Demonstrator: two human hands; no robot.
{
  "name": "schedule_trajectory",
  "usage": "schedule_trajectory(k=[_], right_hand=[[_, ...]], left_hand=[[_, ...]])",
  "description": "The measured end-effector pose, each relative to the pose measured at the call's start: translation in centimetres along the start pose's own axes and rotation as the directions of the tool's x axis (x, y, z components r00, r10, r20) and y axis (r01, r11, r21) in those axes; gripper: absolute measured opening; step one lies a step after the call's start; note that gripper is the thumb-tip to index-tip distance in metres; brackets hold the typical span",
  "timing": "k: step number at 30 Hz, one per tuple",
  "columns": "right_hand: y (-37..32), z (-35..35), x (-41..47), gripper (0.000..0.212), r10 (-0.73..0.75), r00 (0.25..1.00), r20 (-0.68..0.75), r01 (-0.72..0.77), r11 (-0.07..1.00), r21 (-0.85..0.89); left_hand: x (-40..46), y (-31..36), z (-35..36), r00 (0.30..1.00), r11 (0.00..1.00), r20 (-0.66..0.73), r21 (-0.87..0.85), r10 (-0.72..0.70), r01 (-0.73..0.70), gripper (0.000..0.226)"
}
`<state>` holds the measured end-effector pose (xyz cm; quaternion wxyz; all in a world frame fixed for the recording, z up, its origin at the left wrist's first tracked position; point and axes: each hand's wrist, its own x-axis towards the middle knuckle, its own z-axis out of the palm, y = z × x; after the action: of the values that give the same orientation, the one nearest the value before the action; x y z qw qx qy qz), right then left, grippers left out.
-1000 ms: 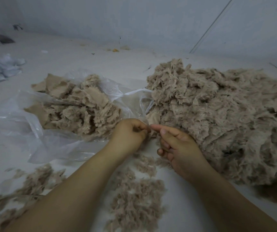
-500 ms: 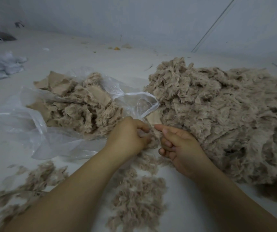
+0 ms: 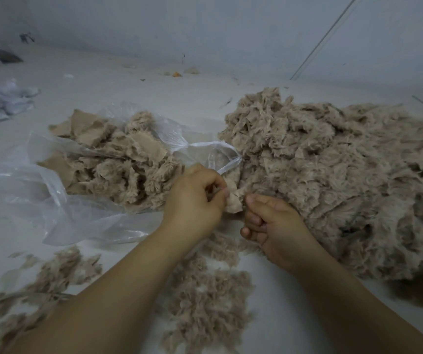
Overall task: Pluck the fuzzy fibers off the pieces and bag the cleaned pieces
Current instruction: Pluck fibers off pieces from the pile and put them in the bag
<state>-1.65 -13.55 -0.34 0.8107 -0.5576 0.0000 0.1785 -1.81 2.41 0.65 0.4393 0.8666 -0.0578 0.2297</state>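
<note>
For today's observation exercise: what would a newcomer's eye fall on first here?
The big heap of fuzzy beige fabric pieces fills the right side. At centre, the left hand and right hand work one small beige piece. Left of them lies a clear plastic bag with more pieces.

The left hand [image 3: 195,198] grips a small beige fuzzy fabric piece [image 3: 233,200]; the right hand [image 3: 271,223] pinches at its right edge; a clear plastic bag [image 3: 59,200] of beige pieces lies left; a large fuzzy beige heap [image 3: 346,175] lies right; plucked beige fibres [image 3: 205,300] lie near.
</note>
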Motion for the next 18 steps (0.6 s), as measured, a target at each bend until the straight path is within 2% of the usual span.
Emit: schedule_trajectory(k=[2,5,8,11,14,18], right_hand=[[0.1,-0.1,0.1,0.011,-0.005,1.0,0.0,0.005,1.0,0.001],[0.3,-0.3,0.2,0.025,-0.016,1.0,-0.003,0.016,1.0,-0.007],[0.4,-0.3,0.2,0.03,-0.026,1.0,-0.007,0.026,1.0,-0.016],[0.4,-0.2,0.3,0.035,-0.031,1.0,0.006,0.031,0.999,-0.045],[0.3,0.1,0.3,0.032,-0.038,0.999,-0.016,0.037,0.998,-0.054],[0.3,0.0,0.3,0.026,-0.031,0.998,-0.057,0.032,0.999,0.017]], left_hand=[[-0.1,-0.1,0.2,0.997,0.998,0.068,-0.049,-0.03,0.033,0.025],[-0.3,0.0,0.3,0.985,0.976,0.138,-0.176,-0.103,0.127,0.026],[-0.5,0.5,0.2,0.961,0.916,0.229,-0.33,-0.158,0.229,0.017],[-0.6,1.0,0.0,0.962,0.917,0.254,-0.352,-0.099,0.187,0.015],[-0.6,1.1,0.0,0.973,0.935,0.231,-0.339,-0.029,0.108,0.02],[-0.8,1.4,0.0,0.966,0.91,0.257,-0.405,0.014,0.095,0.023]])
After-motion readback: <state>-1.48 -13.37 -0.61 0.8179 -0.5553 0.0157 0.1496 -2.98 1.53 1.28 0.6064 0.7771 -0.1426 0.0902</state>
